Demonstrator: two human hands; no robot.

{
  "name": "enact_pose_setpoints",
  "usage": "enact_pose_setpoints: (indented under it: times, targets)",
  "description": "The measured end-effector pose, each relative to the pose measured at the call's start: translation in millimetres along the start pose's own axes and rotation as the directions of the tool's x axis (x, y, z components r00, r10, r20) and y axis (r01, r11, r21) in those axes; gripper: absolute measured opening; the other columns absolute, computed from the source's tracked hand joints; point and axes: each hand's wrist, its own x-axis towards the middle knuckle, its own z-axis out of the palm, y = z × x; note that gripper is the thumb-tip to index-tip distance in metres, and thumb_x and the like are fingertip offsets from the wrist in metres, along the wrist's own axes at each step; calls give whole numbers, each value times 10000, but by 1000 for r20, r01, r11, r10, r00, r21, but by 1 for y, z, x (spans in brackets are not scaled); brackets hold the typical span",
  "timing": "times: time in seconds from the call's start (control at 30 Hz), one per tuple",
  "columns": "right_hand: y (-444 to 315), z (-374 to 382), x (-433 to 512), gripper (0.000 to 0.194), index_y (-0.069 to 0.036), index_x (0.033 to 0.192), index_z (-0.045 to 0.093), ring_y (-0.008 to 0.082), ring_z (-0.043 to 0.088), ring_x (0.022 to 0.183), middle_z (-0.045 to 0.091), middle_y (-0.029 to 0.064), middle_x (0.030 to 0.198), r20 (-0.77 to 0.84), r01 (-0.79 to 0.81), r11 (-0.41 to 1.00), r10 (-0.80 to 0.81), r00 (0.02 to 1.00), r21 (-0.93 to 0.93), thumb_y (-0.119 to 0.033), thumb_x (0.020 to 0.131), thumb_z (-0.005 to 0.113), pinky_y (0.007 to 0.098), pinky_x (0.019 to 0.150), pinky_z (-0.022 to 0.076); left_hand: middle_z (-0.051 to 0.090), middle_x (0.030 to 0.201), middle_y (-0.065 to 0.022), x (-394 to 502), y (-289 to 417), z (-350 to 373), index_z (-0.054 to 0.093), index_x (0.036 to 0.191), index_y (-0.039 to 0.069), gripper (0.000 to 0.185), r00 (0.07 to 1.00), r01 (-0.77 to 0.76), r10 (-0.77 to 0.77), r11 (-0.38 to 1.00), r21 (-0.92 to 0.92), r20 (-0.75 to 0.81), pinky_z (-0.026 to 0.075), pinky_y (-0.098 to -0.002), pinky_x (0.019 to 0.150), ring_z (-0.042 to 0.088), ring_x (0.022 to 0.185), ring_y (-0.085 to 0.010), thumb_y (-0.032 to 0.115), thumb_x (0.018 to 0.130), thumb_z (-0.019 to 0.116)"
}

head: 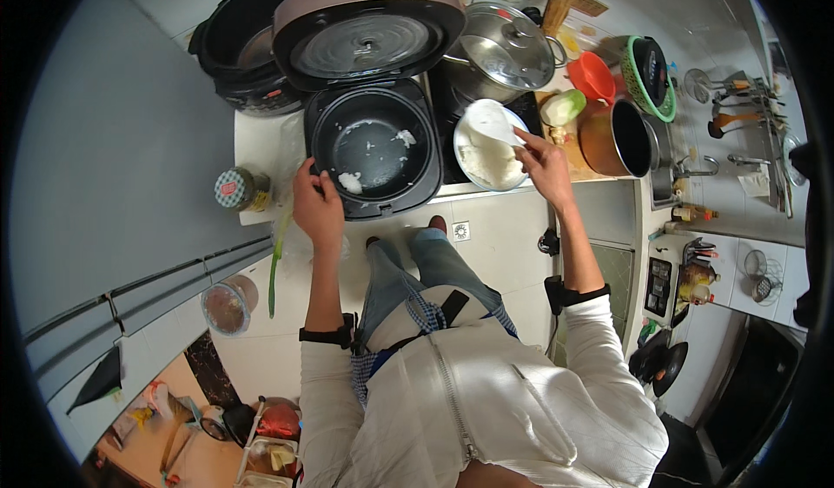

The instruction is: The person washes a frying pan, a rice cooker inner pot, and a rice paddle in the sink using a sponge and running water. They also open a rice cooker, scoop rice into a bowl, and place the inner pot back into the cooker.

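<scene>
A rice cooker [373, 211] stands before me with its lid [368, 38] raised. Its dark inner pot [374, 146] holds only a few clumps of white rice [350, 182] and scattered grains. My left hand [318, 195] rests at the pot's left front edge, thumb and fingers on the rim. To the right, a bowl [464, 162] with a pale rim is filled with rice [492, 165]. My right hand [545, 166] grips a white rice paddle [488, 120] by its handle. The paddle's broad blade lies over the rice in the bowl.
Behind the bowl stands a steel pot [498, 51] with a glass lid. A peeled green vegetable [563, 107] lies on a cutting board [580, 167], beside an orange-brown pot [609, 139] and a red basin [591, 76]. At left are a lidded jar [241, 188] and a black cooker [251, 51].
</scene>
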Motion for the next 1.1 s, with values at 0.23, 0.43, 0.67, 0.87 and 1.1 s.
enact_pose_setpoints:
  times: [0.23, 0.43, 0.67, 0.87, 1.1]
  targets:
    - [-85, 126, 50, 362, -103, 1223, 685, 351, 688, 824, 690, 132, 966, 397, 602, 699, -463, 792, -386, -101, 865, 629, 461, 707, 566, 616, 880, -49, 0, -1, -1, 617, 1251, 95, 320, 1000, 14, -13, 999, -29, 21, 513, -374, 702, 621, 754, -227, 120, 934, 656]
    - [-96, 192, 68, 414, -107, 1261, 669, 285, 723, 840, 707, 92, 1060, 609, 715, 445, -381, 696, -539, -127, 849, 634, 402, 688, 579, 619, 881, -49, 1, 1, -4, 610, 1252, 96, 321, 999, 4, -3, 999, -33, 31, 509, -383, 683, 625, 757, -236, 129, 936, 653]
    - [-107, 173, 56, 376, -131, 1222, 705, 302, 720, 850, 719, 135, 975, 778, 816, 411, -314, 545, -406, -112, 854, 630, 412, 687, 575, 611, 870, -48, 2, 4, -5, 607, 1243, 92, 315, 1000, -21, 22, 1000, -19, 16, 502, -402, 661, 624, 751, -249, 126, 932, 649]
    - [-92, 152, 73, 334, -124, 1114, 762, 358, 689, 959, 730, 176, 938, 764, 627, 753, -281, 581, -201, -96, 808, 629, 450, 837, 551, 606, 856, -44, 3, 3, -5, 601, 1245, 78, 319, 997, -71, 71, 997, -4, -3, 498, -406, 647, 621, 739, -252, 129, 935, 652]
    - [-84, 131, 98, 338, -95, 1187, 749, 156, 632, 650, 693, 76, 756, 848, 130, 991, -48, 527, -25, -134, 859, 677, 304, 633, 519, 608, 854, -40, 2, 2, -4, 603, 1251, 77, 313, 997, -77, 77, 997, 24, 8, 504, -396, 648, 620, 727, -245, 138, 947, 647]
